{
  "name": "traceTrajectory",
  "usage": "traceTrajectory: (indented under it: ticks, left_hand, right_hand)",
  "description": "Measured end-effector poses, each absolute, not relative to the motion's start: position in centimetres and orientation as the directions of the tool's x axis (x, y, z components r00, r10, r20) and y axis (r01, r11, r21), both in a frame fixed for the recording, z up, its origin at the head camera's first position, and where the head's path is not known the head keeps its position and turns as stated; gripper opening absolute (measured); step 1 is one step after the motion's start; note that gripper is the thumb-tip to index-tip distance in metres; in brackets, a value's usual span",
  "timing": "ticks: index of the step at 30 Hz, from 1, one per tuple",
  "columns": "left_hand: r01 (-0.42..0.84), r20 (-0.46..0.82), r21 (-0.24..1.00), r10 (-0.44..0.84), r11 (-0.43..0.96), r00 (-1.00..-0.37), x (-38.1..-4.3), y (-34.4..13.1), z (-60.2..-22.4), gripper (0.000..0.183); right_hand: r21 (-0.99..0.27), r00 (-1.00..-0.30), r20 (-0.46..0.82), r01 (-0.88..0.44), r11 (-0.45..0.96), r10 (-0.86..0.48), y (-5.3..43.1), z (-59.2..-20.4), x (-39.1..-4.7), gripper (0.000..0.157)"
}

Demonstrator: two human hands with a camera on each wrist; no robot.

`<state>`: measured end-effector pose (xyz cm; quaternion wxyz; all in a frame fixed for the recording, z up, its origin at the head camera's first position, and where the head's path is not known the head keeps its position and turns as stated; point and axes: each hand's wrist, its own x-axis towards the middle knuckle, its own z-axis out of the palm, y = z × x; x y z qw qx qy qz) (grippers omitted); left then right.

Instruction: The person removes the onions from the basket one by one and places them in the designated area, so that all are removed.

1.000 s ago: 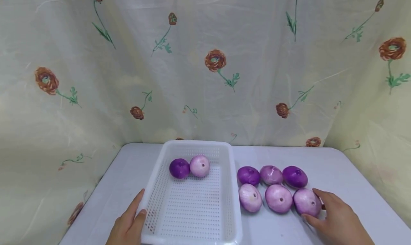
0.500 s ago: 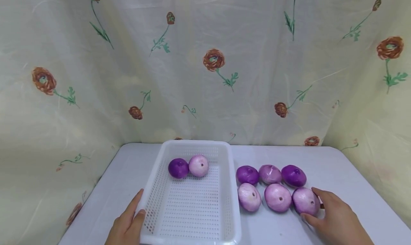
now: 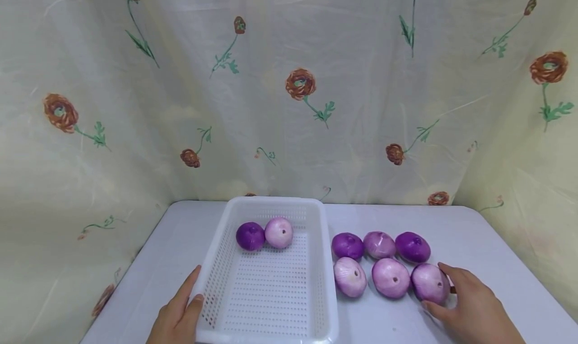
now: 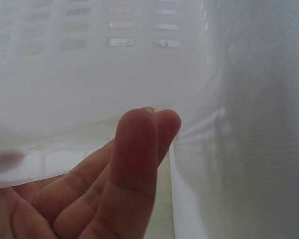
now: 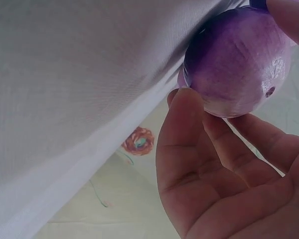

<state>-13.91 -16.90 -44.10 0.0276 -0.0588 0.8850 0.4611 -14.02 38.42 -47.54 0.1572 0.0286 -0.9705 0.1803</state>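
Observation:
In the head view my right hand [image 3: 471, 306] grips a pale purple onion [image 3: 430, 283] at the front right of a group. The thumb lies along its near side and the fingers curl behind it; the right wrist view shows the same onion [image 5: 239, 62] between thumb and fingers. My left hand [image 3: 175, 311] touches the outer left side of a white plastic basket [image 3: 331, 284], fingers fairly straight. Its fingertips [image 4: 137, 149] meet the basket's outside in the left wrist view. A dark purple onion [image 3: 250, 236] and a pale onion [image 3: 279, 232] lie inside at the back.
Right of the basket, several more onions stand in two rows, among them a dark one [image 3: 413, 247] at the back and a pale one [image 3: 391, 279] beside the gripped onion. The white table [image 3: 375, 326] ends at a flowered curtain [image 3: 343, 148].

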Motion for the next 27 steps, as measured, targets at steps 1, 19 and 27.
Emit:
traceTrajectory:
  ticks: [1, 19, 27]
  left_hand:
    - [-0.131, -0.105, 0.815, -0.077, 0.565, -0.991, -13.93, -16.91, -44.1, 0.06]
    - [-0.137, -0.115, 0.819, -0.075, 0.557, -0.991, -14.01, -17.08, -44.3, 0.061]
    - [-0.105, -0.084, 0.817, -0.063, 0.567, -0.994, -14.06, -17.28, -44.31, 0.06]
  right_hand:
    - [-0.341, -0.95, 0.313, -0.11, 0.934, 0.002, 38.42, -47.52, -14.05, 0.098]
    - [-0.337, -0.956, 0.292, -0.092, 0.937, 0.012, 39.11, -47.69, -14.13, 0.107]
    - [-0.328, -0.975, 0.221, -0.04, 0.944, 0.036, 39.21, -47.38, -14.46, 0.113]
